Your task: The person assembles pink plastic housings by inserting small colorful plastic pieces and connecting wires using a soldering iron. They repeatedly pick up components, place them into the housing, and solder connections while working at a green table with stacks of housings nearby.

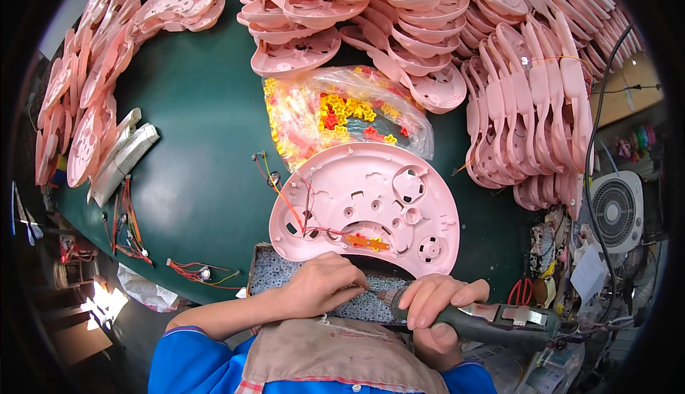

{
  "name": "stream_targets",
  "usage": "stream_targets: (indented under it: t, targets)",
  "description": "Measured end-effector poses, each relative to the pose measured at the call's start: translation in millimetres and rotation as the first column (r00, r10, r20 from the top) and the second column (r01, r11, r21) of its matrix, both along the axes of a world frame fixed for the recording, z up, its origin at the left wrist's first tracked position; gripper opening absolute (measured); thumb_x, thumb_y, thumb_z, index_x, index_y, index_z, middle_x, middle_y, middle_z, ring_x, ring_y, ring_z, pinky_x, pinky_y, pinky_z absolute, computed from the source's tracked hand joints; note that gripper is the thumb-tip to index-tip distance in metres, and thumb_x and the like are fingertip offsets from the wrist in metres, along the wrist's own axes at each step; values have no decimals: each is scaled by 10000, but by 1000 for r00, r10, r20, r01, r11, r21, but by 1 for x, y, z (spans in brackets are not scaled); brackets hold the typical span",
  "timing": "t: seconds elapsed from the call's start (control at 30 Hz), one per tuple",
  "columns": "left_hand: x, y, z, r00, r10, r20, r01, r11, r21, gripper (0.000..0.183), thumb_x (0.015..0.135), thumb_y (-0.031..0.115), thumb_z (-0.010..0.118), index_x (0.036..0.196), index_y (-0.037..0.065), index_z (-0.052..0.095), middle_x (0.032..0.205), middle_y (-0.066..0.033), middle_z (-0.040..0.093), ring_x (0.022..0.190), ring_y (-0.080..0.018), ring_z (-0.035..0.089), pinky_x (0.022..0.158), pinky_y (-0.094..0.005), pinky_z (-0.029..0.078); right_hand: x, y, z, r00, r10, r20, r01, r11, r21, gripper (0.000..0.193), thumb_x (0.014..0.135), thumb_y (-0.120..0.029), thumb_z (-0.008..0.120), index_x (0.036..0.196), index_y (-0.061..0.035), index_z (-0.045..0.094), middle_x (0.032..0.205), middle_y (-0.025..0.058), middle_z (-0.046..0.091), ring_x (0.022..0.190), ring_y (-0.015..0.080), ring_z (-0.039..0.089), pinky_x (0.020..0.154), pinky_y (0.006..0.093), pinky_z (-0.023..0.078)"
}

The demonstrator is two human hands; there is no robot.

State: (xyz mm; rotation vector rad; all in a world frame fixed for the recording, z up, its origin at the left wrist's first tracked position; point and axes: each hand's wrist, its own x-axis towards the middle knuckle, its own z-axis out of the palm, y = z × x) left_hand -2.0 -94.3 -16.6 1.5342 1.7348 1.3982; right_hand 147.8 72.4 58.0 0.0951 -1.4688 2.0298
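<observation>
My right hand (437,310) is wrapped around a dark electric screwdriver (517,323), its bit pointing left. At the bit's tip, my left hand (325,285) has its fingers pinched together; whatever lies between them is too small or hidden to name. Just beyond both hands, a curved pink plastic shell (335,180) lies with its inner side up. Red and black wires (307,201) run across it to a narrow orange circuit board (365,241), with yellow and red bits beside it. Under my hands is a tray of small grey metal pieces (280,264), probably screws.
A clear bag (421,134) of yellow and red star pieces sits behind the shell. Stacked pink shells (296,55) line the back and both sides of the green table (193,123). Loose wire bundles (203,273) lie at left. Red-handled scissors (521,292) and a fan (616,211) are at right.
</observation>
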Motion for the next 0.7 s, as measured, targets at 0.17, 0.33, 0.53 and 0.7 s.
stream_targets:
  t: [0.17, 0.33, 0.53, 0.7]
  targets:
    - [1, 1, -3, 1000, 10, -14, -8, 991, 132, 243, 832, 93, 801, 1053, 82, 702, 882, -49, 700, 841, -249, 677, 753, -395, 514, 0, -2, 1, 1000, -4, 8, 4, 1000, -9, 410, 931, -77, 739, 1206, -128, 441, 795, 91, 674, 684, 243, 682, 753, 458, 575]
    - [4, 5, -7, 937, 183, -296, -107, 961, 255, 321, 754, 45, 859, 1055, 63, 751, 954, -50, 749, 867, -216, 709, 754, -370, 531, -9, -3, -3, 1000, -23, 11, 22, 998, 55, 414, 921, -57, 736, 1199, -112, 434, 793, 97, 674, 684, 247, 679, 766, 465, 581]
    - [-16, 9, 9, 871, 379, -311, -338, 924, 181, 450, 721, 102, 895, 1136, 68, 724, 1010, -64, 722, 951, -230, 694, 783, -377, 518, -49, -1, -12, 998, -64, -3, 63, 972, 225, 420, 914, 0, 718, 1203, -91, 428, 777, 101, 656, 687, 234, 671, 781, 483, 593]
    - [-48, -8, 21, 837, 478, -266, -471, 877, 95, 312, 740, 124, 899, 936, 80, 661, 826, -56, 615, 784, -260, 601, 719, -388, 467, -74, -1, -49, 991, -123, -61, 133, 969, 208, 431, 930, 11, 692, 1227, -58, 387, 734, 87, 620, 646, 191, 634, 767, 471, 605]
